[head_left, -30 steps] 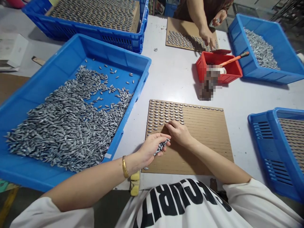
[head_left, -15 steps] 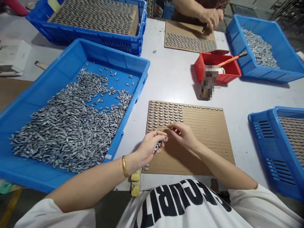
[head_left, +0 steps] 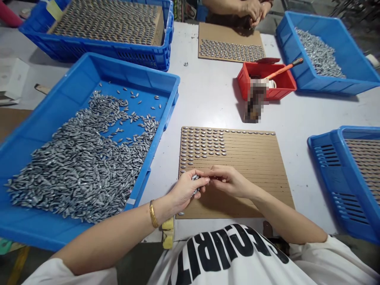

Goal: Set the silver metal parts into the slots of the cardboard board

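My left hand is curled around several small grey spindle-shaped metal pieces, which show between thumb and fingers. Against its fingertips, my right hand closes in a pinch; whatever is between those fingers is hidden. Both hands are over the lower left part of a grooved cardboard sheet. Rows of the same metal pieces lie in the sheet's grooves at the upper left, with a single line along the top edge. To the left stands a blue tray heaped with loose metal pieces.
A blue crate with filled sheets is at the back left, another crate at the right. A red box holds an orange-handled tool. Across the table, another person's hands are above a second cardboard sheet, beside a blue bin.
My right hand has moved down from the rows of pieces to my left hand, and their fingertips now meet. My left hand is more closed around its pieces. The whole view has shifted slightly.
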A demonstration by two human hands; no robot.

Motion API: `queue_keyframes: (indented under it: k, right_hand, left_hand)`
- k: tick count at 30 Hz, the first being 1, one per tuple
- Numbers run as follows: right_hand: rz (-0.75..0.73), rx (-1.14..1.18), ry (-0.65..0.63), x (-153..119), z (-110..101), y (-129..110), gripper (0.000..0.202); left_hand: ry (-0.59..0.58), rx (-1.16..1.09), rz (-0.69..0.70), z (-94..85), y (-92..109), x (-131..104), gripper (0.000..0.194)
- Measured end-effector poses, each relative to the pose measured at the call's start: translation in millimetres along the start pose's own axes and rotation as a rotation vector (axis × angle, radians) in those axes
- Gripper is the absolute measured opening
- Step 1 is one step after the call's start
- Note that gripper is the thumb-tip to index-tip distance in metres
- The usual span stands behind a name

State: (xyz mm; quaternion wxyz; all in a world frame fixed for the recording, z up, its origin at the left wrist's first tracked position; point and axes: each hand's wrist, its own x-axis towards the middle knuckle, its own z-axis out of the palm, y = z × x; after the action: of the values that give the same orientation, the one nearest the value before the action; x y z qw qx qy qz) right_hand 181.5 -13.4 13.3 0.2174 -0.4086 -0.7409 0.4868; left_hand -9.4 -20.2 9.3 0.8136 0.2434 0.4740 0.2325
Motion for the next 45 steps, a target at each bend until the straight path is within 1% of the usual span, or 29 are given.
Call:
queue_keyframes:
  k: [1,3,4,6,8,10,12,14,16,19,21,24,26,30,33,35,38,42,45]
  right_hand:
    - [0.028,0.064,-0.023,-1,-1,1,0.026]
    - [0.13,0.252,-0.051,-3,-2,5,0.022]
    - [0.192,0.352,-0.044,-5,-2,7,0.02]
    - [0.275,0.49,0.021,-6,0,11,0.018]
    - [0.258,0.478,0.12,-7,1,13,0.018]
    - [0.187,0.355,0.189,-7,3,13,0.017]
    - [0.134,0.23,0.222,-6,5,11,0.014]
    - [0.124,0.178,0.229,-7,8,11,0.012]
    - [0.15,0.224,0.21,-8,11,11,0.011]
    - [0.201,0.398,0.177,-10,14,13,0.013]
    - [0.203,0.446,0.179,-11,14,13,0.011]
    - [0.183,0.355,0.193,-10,14,10,0.007]
    - [0.21,0.326,0.191,-10,13,8,0.008]
    - [0.272,0.339,0.132,-9,9,5,0.011]
    - [0.212,0.234,0.103,-9,6,3,0.012]
    - [0.137,0.127,0.118,-10,3,3,0.012]
    - [0.03,-0.017,0.208,-12,-3,9,0.012]
    - [-0.03,-0.211,0.409,-14,-9,29,0.015]
    - [-0.063,-0.359,0.468,-10,-9,47,0.017]
  left_hand:
    - [-0.008,0.01,-0.012,0.8,1,-1,0.024]
    - [-0.025,0.019,-0.036,2.4,3,-2,0.024]
    - [-0.03,0.016,-0.047,3.1,4,-3,0.024]
    - [-0.026,0.007,-0.061,4.2,6,-3,0.021]
    - [-0.015,0.015,-0.065,4.5,7,-3,0.018]
    - [-0.021,0.036,-0.068,4.2,6,-2,0.019]
    - [-0.043,0.047,-0.073,3.5,4,-1,0.022]
    - [-0.053,0.049,-0.076,2.8,2,-1,0.024]
    - [-0.041,0.05,-0.073,2.7,0,0,0.023]
    - [-0.031,0.057,-0.064,3.3,1,0,0.023]
    - [-0.034,0.054,-0.069,3.9,3,-1,0.023]
    - [-0.017,0.07,-0.077,3.9,4,-1,0.023]
    - [-0.008,0.093,-0.074,3.5,4,-1,0.024]
    - [0.002,0.102,-0.054,3.3,1,-1,0.026]
    - [0.004,0.106,-0.059,4.0,1,-1,0.025]
    - [0.011,0.091,-0.076,3.9,3,0,0.023]
    - [0.032,0.003,-0.09,1.7,11,0,0.021]
    - [0.029,-0.127,-0.047,-1.3,20,0,0.021]
    - [-0.031,-0.159,-0.133,-0.1,17,-1,0.021]
